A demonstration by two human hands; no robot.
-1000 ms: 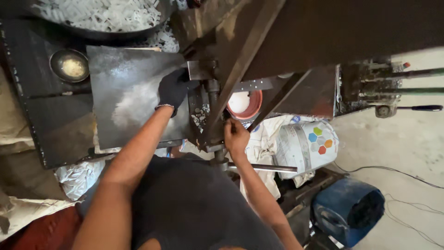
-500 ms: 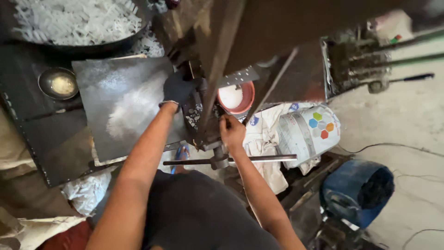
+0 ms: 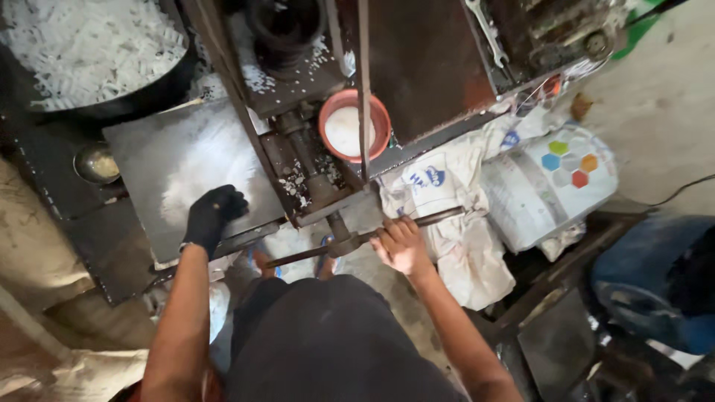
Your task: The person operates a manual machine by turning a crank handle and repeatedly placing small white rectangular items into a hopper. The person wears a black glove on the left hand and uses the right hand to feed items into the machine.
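Dark rusty metal bar (image 3: 350,240), thin and round, runs across the front of the machine (image 3: 313,179) just above the person's lap, long axis roughly left-right, right end tilted slightly up toward the sacks. Right hand (image 3: 402,244) bare, fingers curled over the bar right of its centre hub, gripping it. Left hand (image 3: 211,216) in a black knit glove, fingers bent and bunched together, resting on the grey sheet-metal tray (image 3: 171,171); cannot tell if it pinches anything. Tray is flat, dull, smeared with white powder. Orange plastic bowl (image 3: 354,125), round, holds white powder, sits behind the bar beside a vertical steel rod. Big black round pan (image 3: 97,59) top left, heaped with white shreds. Small metal bowl (image 3: 97,164) left of tray. Crumpled white printed sacks (image 3: 521,186) on the right, woven plastic look. Blue drum (image 3: 655,283) far right.
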